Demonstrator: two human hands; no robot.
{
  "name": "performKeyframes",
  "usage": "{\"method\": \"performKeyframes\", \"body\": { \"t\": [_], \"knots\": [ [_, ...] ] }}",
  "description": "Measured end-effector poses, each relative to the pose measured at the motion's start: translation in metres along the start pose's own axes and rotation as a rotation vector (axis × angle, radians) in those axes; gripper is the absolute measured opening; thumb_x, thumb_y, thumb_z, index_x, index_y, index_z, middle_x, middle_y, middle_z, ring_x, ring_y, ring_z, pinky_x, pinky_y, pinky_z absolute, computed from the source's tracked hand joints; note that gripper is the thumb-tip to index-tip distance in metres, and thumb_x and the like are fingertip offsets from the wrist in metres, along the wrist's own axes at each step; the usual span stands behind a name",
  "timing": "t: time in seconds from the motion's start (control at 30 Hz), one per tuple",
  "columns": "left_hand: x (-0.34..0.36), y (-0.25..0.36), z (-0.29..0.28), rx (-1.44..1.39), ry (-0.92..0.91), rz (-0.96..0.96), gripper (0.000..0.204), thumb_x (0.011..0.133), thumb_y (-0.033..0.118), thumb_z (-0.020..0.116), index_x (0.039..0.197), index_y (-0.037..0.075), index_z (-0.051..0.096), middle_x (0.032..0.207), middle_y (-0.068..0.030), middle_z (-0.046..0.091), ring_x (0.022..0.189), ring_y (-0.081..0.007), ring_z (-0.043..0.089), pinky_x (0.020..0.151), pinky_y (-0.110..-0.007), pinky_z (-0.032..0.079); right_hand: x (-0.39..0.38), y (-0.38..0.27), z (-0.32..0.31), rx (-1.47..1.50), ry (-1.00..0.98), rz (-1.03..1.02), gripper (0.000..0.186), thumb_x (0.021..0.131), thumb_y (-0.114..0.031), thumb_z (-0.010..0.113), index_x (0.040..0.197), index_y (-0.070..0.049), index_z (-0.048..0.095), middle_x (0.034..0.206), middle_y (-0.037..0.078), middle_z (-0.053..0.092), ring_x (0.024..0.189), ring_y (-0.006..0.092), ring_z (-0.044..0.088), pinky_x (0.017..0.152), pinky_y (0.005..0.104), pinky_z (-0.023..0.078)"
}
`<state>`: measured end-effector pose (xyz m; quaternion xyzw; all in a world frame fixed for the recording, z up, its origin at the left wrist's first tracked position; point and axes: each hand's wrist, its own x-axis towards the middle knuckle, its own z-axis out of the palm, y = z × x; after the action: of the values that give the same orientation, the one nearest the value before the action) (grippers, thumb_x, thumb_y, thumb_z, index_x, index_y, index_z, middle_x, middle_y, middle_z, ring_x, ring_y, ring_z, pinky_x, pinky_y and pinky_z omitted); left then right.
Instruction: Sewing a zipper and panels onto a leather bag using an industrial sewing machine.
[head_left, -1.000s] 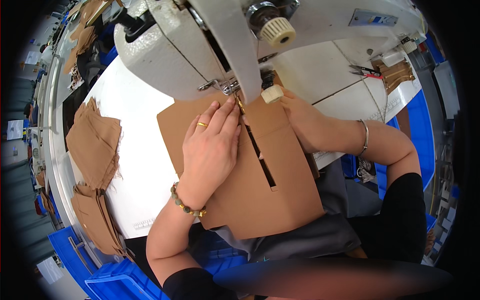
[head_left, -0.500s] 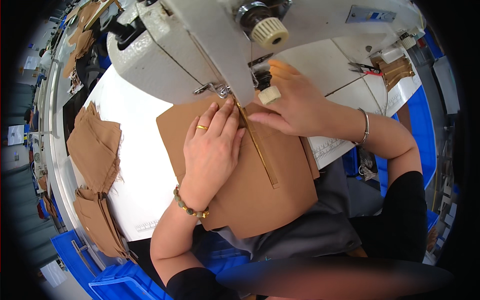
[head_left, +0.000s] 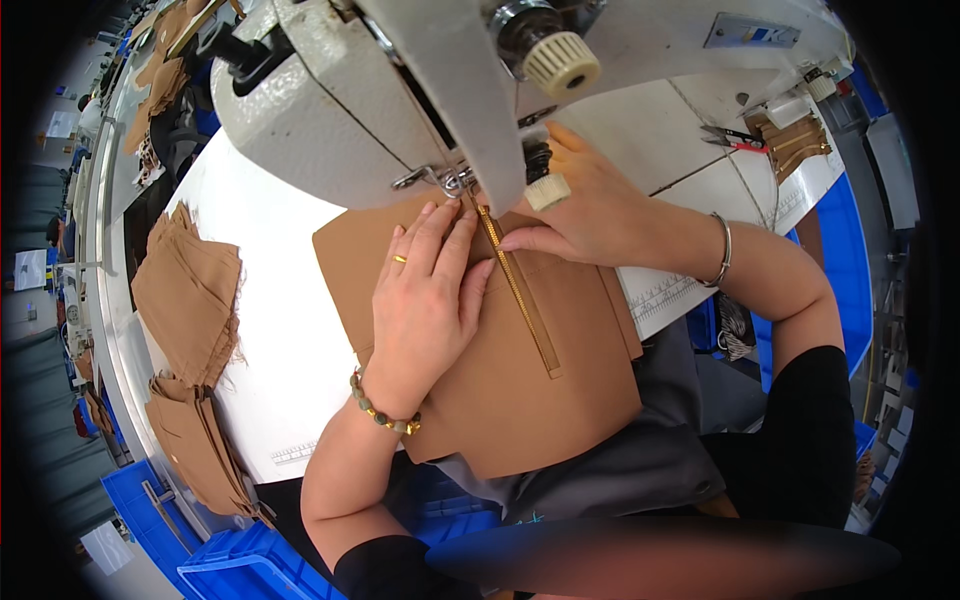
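Note:
A brown fabric panel (head_left: 540, 420) lies under the white sewing machine (head_left: 310, 110), its near part hanging over my lap. Set into the panel is a gold-toothed zipper (head_left: 522, 298), running from near the presser foot (head_left: 455, 182) toward me. My left hand (head_left: 428, 285) rests flat on the cloth left of the zipper, fingers stretched toward the foot. On the other side, my right hand (head_left: 590, 215) presses the panel with its thumb out beside the zipper. The machine's cream knob and black part hide some of its fingers, which look outstretched.
Brown cloth pieces with frayed edges (head_left: 190, 300) and a folded brown stack (head_left: 200, 450) lie at the left table edge. Red-and-black thread snips (head_left: 735, 138) sit at the back right near more zippers (head_left: 797, 142). Blue bins (head_left: 245, 565) stand below the table.
The view has shifted slightly, so the machine head appears a little farther right. Both hands stay on the panel beside the zipper, with only a slight shift.

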<state>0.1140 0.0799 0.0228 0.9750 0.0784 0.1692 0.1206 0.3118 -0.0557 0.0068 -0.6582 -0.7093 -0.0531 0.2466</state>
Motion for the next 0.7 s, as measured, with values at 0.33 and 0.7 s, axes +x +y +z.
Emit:
{"method": "performKeyframes", "body": {
  "t": [0.33,0.7],
  "knots": [
    [0.0,0.0,0.0,-0.066,0.001,-0.018,0.051,0.092,0.024,0.074,0.136,0.0,0.062,0.14,-0.0169,0.061,0.132,-0.0369,0.057,0.11,-0.049,0.047,-0.002,0.0,0.003,-0.056,0.027,-0.011,0.042,0.086,-0.041,0.076,0.115,-0.012,0.068,0.122,0.01,0.062,0.128,0.0297,0.054,0.116,0.0566,0.035],
    [0.004,0.01,-0.001,0.08,-0.024,0.021,0.051,0.092,0.027,0.074,0.134,-0.001,0.064,0.136,-0.0172,0.063,0.128,-0.037,0.059,0.106,-0.043,0.05,0.001,0.0,-0.019,-0.063,-0.026,-0.05,0.034,0.083,-0.037,0.079,0.107,-0.014,0.072,0.113,0.006,0.068,0.114,0.026,0.062,0.107,0.0508,0.043]
  ]
}}
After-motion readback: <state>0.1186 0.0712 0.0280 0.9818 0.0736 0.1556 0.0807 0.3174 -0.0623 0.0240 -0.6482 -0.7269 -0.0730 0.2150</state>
